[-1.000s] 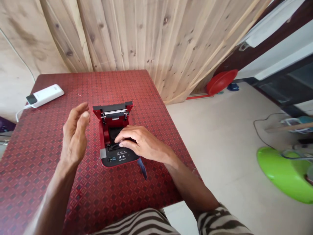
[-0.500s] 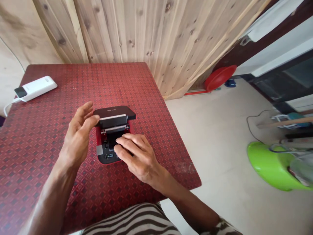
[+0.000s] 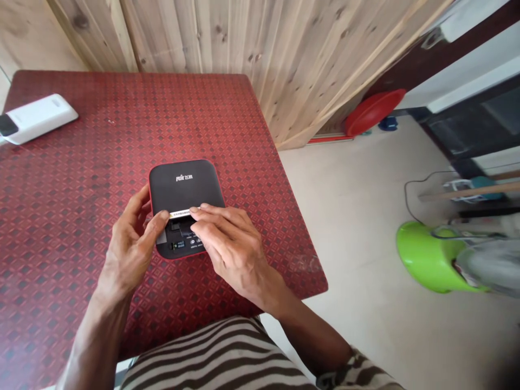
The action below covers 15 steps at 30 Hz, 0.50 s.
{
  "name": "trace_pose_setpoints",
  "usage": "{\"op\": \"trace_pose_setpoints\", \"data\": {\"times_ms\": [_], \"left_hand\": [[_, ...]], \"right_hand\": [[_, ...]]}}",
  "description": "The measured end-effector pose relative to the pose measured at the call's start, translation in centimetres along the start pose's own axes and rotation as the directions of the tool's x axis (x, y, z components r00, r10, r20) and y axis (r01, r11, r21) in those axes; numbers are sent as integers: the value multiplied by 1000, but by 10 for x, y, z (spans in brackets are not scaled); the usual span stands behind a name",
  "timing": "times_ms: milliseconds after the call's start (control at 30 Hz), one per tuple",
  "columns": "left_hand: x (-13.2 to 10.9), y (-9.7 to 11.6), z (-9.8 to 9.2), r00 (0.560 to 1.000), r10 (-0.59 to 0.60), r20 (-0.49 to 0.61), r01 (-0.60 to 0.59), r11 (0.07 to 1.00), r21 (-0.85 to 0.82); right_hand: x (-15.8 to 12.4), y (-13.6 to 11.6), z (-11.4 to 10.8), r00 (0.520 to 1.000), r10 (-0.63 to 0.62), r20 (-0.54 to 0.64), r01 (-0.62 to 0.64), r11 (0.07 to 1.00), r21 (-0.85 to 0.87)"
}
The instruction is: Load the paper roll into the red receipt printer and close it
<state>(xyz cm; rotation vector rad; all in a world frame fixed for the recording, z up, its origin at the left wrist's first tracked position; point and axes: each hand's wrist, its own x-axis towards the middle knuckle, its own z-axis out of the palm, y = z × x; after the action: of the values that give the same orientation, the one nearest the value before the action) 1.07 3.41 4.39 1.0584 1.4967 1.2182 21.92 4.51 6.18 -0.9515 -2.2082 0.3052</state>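
Note:
A small black and red thermal printer (image 3: pixel 187 189) sits on the table in front of me, with its black lid folded down over most of the top. A white label strip runs along the lid's front edge, and the dark slot and button panel (image 3: pixel 187 244) show below it. My left hand (image 3: pixel 132 241) grips the printer's left side, thumb on the lid's front corner and fingers round the flank. My right hand (image 3: pixel 233 238) has its fingers together on the right part of the lid's front edge; its thumb is mostly hidden.
The table (image 3: pixel 244 135) has a red patterned top. A white power bank (image 3: pixel 43 119) lies at its far left. Wooden boards (image 3: pixel 227 38) rise behind. On the floor to the right are a green tub (image 3: pixel 424 260) and a red basin (image 3: pixel 374 111).
The printer's lid, raised and showing the rollers before, has swung down towards me. Both hands have come to its front edge, and the left now wraps the printer's side. The view has shifted slightly.

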Motion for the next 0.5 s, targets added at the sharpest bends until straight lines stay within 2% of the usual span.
{"op": "trace_pose_setpoints", "data": {"times_ms": [167, 267, 333, 400, 500], "left_hand": [[-3, 1, 1, 999, -16, -35, 17, 1000, 25], [-10, -4, -5, 999, -22, -41, 22, 1000, 1], [-18, -9, -9, 1000, 0, -26, -1, 999, -35], [-26, -13, -11, 1000, 17, -14, -17, 998, -60], [-34, -14, -10, 999, 5, -41, -8, 998, -69]], "right_hand": [[-3, 1, 1, 999, 34, 13, -35, 997, 72], [-10, 3, -1, 991, 69, -116, -49, 984, 171], [-16, 7, -3, 958, 156, -241, -107, 973, 205], [-22, 11, -5, 911, 267, -314, -206, 955, 213], [-29, 18, -5, 877, 383, -291, -324, 918, 229]]}}
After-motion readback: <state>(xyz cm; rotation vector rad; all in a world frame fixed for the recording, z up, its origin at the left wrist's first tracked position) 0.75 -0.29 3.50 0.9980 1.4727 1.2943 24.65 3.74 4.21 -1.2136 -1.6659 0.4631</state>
